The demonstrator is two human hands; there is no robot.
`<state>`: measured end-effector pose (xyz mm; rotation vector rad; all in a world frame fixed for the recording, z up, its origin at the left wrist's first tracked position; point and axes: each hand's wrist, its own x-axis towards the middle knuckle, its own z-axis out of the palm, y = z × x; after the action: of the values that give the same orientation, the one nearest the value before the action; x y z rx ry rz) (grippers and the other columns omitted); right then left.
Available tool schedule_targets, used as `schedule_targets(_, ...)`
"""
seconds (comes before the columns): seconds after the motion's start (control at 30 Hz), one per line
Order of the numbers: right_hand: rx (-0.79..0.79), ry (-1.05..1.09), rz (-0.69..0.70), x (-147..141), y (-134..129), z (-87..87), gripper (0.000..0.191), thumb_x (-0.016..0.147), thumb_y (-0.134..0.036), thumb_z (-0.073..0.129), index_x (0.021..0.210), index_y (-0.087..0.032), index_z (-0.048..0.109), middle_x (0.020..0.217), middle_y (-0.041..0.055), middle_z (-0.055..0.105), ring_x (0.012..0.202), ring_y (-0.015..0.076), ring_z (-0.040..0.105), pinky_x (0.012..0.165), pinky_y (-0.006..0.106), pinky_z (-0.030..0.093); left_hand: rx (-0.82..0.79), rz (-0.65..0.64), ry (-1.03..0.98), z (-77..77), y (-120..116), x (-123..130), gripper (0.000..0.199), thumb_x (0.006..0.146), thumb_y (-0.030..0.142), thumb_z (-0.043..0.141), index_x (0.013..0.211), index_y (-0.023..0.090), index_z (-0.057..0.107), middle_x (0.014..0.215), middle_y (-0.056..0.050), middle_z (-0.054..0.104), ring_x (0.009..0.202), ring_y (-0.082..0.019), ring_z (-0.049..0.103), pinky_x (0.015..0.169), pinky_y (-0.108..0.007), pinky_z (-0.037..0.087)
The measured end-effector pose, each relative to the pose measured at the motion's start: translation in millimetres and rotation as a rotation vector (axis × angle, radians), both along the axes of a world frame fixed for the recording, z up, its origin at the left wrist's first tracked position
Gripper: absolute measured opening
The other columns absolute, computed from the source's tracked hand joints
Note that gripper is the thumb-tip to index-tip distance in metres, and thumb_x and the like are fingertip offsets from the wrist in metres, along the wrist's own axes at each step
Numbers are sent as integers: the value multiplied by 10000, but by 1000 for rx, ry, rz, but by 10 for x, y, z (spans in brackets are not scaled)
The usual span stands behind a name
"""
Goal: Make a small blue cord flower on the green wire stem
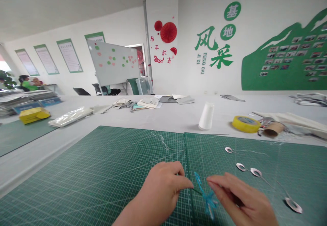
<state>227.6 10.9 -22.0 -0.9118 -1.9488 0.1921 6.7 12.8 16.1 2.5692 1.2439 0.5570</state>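
My left hand (pixel 166 185) is closed in a pinch on a thin dark green stem. At the stem's other end is a small blue flower-like piece (pixel 209 200) with several narrow, shiny petals, one pointing up and others hanging down. My right hand (pixel 240 195) is closed just to the right of it, thumb and forefinger pressed together beside the upper petal. Whatever those fingertips hold, if anything, is too small to make out. Both hands are above the green cutting mats (pixel 114 171).
Several pale rings with wire or thread tails, one ring (pixel 255 172) among them, lie on the right mat. Behind stand a white thread cone (pixel 206 116), yellow tape (pixel 245 124) and a cardboard tube (pixel 274 129). Loose white thread (pixel 163 141) lies on the left mat. Fabric pieces (pixel 148 102) line the table's far side.
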Motion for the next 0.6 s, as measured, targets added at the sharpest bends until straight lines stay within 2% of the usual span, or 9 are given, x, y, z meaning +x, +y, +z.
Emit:
schedule_targets(0.13,-189,3,-31,44,81,-37,132,880,-312,594,853,-241,702,654,-16,657,543,134,596,502,218,469,-80,-119,-100,46,-32,0,399,809,-27,534,994,246,759,887,-18,674,809,-151,623,739,-278,441)
schedule_targets(0.3,-544,158,-34,70,180,-77,241,815,-424,627,736,-212,709,548,-27,560,506,133,493,478,235,403,-294,-148,-282,131,-81,-4,366,832,-24,538,977,213,776,883,-29,664,771,-116,623,714,-216,469)
schedule_targets(0.4,-755,341,54,38,200,-64,271,749,-454,689,687,-190,680,550,-46,499,505,101,409,471,213,338,-381,-146,-379,176,-103,-9,359,817,-34,566,951,219,783,839,-12,633,765,-109,603,719,-209,464)
schedule_targets(0.53,-1075,503,200,-61,183,-82,373,673,-528,743,660,-177,617,471,-109,332,414,45,173,397,192,128,-411,-120,-465,222,-104,-16,317,795,-3,633,907,250,788,753,24,544,712,-100,546,710,-222,442)
schedule_targets(0.6,-1144,521,245,-115,171,-120,417,642,-561,752,649,-178,588,469,-113,321,414,41,165,401,189,126,-411,-106,-502,229,-90,-18,287,790,10,649,878,245,788,733,31,521,707,-103,534,706,-231,431)
